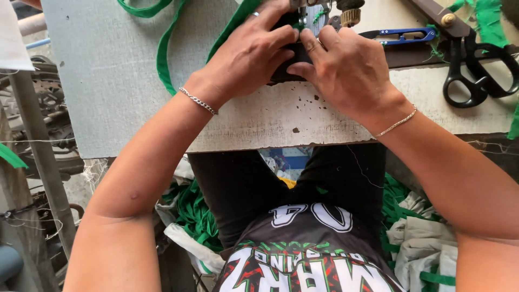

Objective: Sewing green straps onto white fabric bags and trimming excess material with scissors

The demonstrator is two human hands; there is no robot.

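Dark fabric piece (292, 59) mostly hidden under both hands, sewing machine head (324, 11) cut off above.

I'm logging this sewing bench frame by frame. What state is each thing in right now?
left hand: flat on the dark fabric, fingers pressing it down.
right hand: resting on the dark fabric, fingertips meeting the left hand's.
dark fabric: pinned to the table under both hands, at the machine's foot.
green strip: slack, looping across the table.
black scissors: lying on the table, untouched.
blue thread snips: lying on the table, untouched.
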